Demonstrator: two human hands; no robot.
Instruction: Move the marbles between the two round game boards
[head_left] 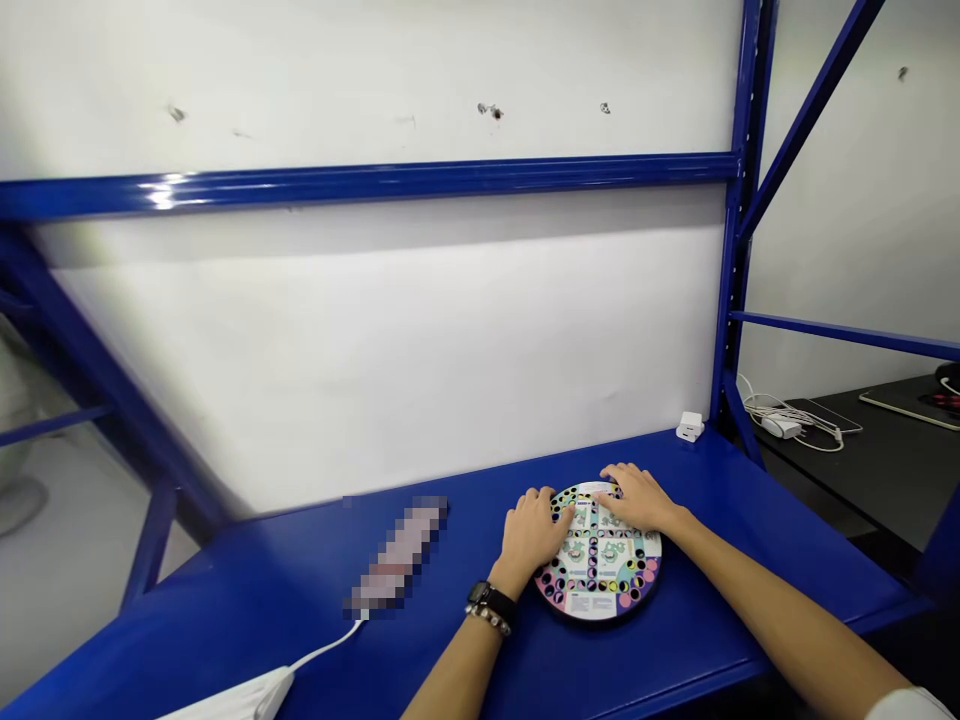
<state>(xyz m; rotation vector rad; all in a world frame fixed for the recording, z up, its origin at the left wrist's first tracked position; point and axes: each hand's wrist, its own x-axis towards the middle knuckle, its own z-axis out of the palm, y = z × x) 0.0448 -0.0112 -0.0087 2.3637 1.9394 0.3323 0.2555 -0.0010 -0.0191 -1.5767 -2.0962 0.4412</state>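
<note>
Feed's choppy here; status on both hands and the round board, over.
Left hand flat on round board, left edge. Right hand on its far rim. Board flat on blue shelf. Charger, cable clear.

Print on round game board (600, 560) too small to read.

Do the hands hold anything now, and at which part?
Nothing is lifted. The round board lies flat on the blue table; the left hand rests on its left edge, the right hand on its far edge.
</note>
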